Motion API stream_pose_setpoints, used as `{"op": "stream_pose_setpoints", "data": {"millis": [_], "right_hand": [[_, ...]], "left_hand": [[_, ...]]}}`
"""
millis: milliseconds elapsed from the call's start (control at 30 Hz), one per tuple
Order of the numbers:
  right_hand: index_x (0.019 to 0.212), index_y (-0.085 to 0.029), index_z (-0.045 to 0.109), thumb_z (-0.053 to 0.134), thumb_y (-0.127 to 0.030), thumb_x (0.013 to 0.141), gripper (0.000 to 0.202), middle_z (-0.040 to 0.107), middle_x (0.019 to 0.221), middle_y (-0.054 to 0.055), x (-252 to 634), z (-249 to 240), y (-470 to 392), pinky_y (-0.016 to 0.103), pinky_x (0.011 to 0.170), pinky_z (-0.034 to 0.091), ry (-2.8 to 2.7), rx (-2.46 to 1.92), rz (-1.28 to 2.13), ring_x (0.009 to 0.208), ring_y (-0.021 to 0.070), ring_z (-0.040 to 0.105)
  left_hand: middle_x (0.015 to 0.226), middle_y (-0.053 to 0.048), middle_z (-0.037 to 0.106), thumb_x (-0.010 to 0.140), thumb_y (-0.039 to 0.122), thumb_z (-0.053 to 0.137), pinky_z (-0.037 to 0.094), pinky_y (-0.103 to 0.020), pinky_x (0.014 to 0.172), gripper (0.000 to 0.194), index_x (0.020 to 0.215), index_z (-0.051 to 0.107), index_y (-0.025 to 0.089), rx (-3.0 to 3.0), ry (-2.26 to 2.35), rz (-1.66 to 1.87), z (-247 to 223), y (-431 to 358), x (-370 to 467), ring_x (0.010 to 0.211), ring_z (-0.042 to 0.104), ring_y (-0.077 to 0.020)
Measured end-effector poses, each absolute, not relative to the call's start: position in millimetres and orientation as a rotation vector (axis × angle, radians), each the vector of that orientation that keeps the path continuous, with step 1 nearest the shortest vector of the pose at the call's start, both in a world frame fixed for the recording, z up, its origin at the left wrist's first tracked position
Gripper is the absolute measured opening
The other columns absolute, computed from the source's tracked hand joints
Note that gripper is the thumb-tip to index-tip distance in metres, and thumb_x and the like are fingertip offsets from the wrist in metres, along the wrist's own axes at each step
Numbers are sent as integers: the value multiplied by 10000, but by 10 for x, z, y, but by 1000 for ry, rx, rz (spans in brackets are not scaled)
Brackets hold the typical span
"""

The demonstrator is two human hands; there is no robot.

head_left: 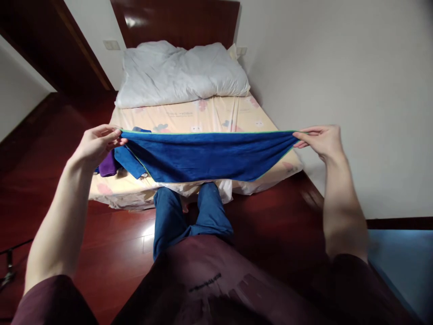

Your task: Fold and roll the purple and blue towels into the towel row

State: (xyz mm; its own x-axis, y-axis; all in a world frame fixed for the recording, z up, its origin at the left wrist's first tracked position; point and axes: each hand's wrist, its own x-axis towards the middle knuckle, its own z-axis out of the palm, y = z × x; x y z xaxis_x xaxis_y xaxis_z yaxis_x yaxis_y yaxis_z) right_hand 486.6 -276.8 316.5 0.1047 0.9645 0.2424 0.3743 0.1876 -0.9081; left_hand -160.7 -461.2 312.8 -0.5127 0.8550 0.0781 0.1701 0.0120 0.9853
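A blue towel [209, 155] with a thin green edge is stretched taut between my two hands, above the near end of the bed. My left hand [101, 139] pinches its left top corner, and my right hand [316, 139] pinches the right top corner. The towel's lower part hangs down toward my knees. Beyond my left hand, partly hidden by it and the towel, lie a folded purple cloth [108, 165] and a folded blue cloth [130, 161] on the mattress.
The bed [270, 167] wears a pale yellow printed sheet. A white quilt [179, 74] is bunched by the dark headboard [179, 20]. A white wall [355, 67] runs along the right. Dark red floor [118, 253] surrounds my legs, and a black stand [10, 266] is at far left.
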Motion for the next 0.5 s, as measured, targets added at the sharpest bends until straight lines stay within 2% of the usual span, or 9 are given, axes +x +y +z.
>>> {"op": "stream_pose_setpoints", "data": {"millis": [167, 300, 433, 500], "right_hand": [[813, -90, 756, 955, -130, 750, 212, 746, 675, 121, 4796, 3109, -2598, 217, 598, 636, -1404, -1410, 854, 577, 160, 756], [862, -78, 737, 835, 7, 827, 134, 748, 684, 96, 4615, 2993, -2237, 195, 640, 627, -1389, -1410, 889, 599, 131, 760], [854, -100, 726, 849, -47, 830, 136, 736, 664, 30, 4337, 3018, -1729, 223, 704, 643, -1409, -1352, 796, 614, 113, 737], [899, -95, 744, 823, -82, 868, 86, 769, 740, 56, 4215, 3120, -1528, 240, 770, 642, -1452, -1332, 647, 676, 112, 744]], "left_hand": [[755, -73, 715, 873, 263, 905, 578, -315, 727, 281, 937, 712, 70, 998, 1736, 1461, 3027, -4464, -1574, 736, 693, -151], [736, -29, 688, 950, 218, 838, 589, -344, 791, 246, 875, 633, 105, 941, 1732, 1448, 2927, -4071, -1527, 746, 705, -136], [605, 75, 575, 1031, 126, 709, 562, -327, 835, 293, 807, 521, 141, 914, 1795, 1550, 3005, -3436, -1498, 711, 656, -76], [587, 105, 558, 1056, 80, 633, 561, -305, 848, 263, 835, 503, 138, 947, 1834, 1614, 3125, -3121, -1546, 687, 623, -40]]}}
